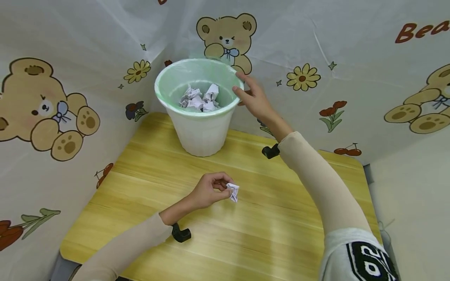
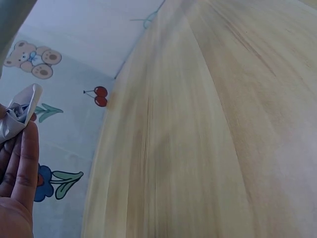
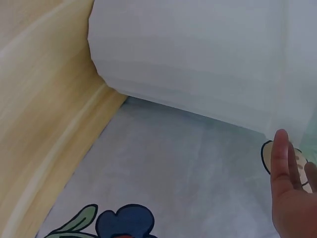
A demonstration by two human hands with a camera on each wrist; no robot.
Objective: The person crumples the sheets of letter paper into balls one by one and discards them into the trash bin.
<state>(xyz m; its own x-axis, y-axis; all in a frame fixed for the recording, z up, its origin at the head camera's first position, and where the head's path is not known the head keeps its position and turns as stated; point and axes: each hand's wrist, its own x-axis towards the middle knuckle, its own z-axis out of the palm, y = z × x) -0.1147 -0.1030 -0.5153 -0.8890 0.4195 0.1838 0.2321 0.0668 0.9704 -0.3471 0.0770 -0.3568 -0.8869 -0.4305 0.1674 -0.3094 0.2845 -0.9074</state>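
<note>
My left hand [image 1: 209,191] pinches a crumpled piece of white paper [image 1: 233,192] between thumb and fingers, above the middle of the table. In the left wrist view the paper [image 2: 21,113] shows folded edges at the fingertips. Farther back stands a white plastic bin [image 1: 200,132], upright, with several crumpled paper balls [image 1: 202,99] inside. At the bin's right rim, my right hand [image 1: 256,98] holds on, with fingertips over the edge and another finger against the outer wall. In the right wrist view, the bin's wall [image 3: 188,59] fills the top and hides part of the grip.
The wooden table [image 1: 274,218] has a pale printed cloth [image 1: 281,35] with bears and flowers behind it and at its sides. The bin stands near the table's back edge. A black wrist mount [image 1: 181,233] sits on the left wrist, another [image 1: 270,151] on the right.
</note>
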